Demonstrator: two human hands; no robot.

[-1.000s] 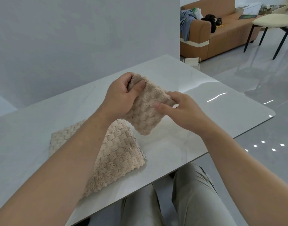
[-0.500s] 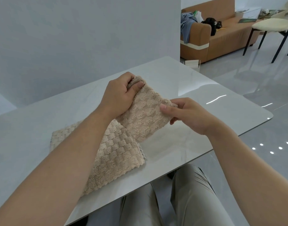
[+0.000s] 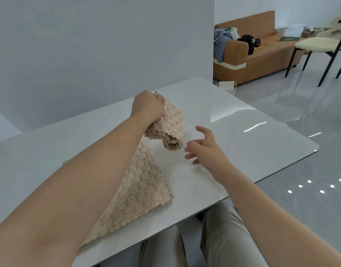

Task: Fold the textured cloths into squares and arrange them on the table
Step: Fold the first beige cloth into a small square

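Partly, left forearm (image 3: pixel 100 170) hides flat cloth (image 3: pixel 146 189); left hand (image 3: pixel 147 106) grips folded cloth (image 3: pixel 172 122); right hand (image 3: pixel 204 149) spread, empty.

The folded cloth (image 3: pixel 171 124) hangs over the middle of the tabletop (image 3: pixel 233 132), gripped at its far upper corner by the left hand (image 3: pixel 147 106); the second cloth (image 3: pixel 144 191) lies flat on the tabletop, nearer the person and to the left, partly under the left forearm; the right hand (image 3: pixel 206 151) hovers just right of the folded cloth, apart from it; past the tabletop's far right corner stands a sofa (image 3: pixel 266 58), a chair (image 3: pixel 316 45) to its right; a wall (image 3: pixel 88 45) runs behind the tabletop.
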